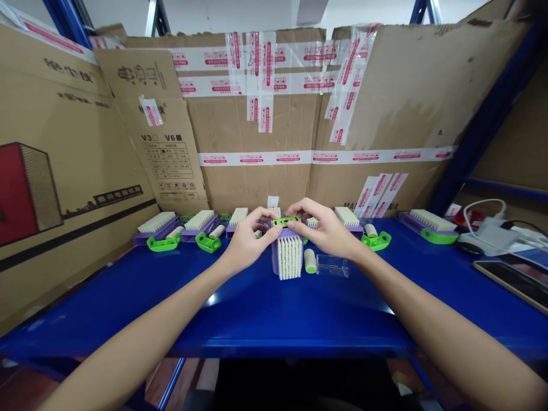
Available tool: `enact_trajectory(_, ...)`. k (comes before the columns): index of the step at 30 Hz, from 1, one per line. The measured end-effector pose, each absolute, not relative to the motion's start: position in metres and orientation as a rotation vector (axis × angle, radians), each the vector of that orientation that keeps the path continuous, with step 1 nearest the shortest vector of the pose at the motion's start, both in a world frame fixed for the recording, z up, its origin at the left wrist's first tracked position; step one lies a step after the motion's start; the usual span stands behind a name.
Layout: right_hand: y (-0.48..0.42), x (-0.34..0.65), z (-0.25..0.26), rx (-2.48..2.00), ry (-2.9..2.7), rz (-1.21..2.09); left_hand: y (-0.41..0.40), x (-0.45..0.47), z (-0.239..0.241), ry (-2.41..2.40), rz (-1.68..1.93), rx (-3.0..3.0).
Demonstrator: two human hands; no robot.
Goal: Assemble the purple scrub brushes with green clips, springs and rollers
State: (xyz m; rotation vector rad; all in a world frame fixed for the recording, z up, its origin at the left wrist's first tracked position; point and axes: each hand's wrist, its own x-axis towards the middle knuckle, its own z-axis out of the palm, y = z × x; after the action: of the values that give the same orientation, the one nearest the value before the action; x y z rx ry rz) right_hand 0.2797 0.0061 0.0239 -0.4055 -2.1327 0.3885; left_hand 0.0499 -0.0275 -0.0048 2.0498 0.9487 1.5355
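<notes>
In the middle of the head view, a purple brush (275, 260) stands tilted on the table, its cream bristles (290, 260) facing me. Across its top lies a green plastic end cap (286, 221) with small holes. My left hand (252, 240) pinches the left end of this cap between thumb and fingers. From the other side, my right hand (323, 228) grips the cap's right end, thumb pressed near the brush. Whether the cap is joined to the brush I cannot tell. Just right of the brush are a cream roller (310, 261) with a green end and a clear plastic box (333, 266).
Several brushes line the back of the blue table (240, 319), some with loose green caps (208, 242) beside them. Cardboard walls (257, 182) enclose the back and left. On the right are a white charger (486, 234) with cables and a phone (514, 279).
</notes>
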Motion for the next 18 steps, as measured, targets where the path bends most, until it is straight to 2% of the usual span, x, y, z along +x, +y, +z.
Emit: enact_trajectory(18,0.0103,0.2804,0.0235,-0.39,-2.141,0.415,-0.0273,0.0501,-0.0056,0.989,1.552,2.062)
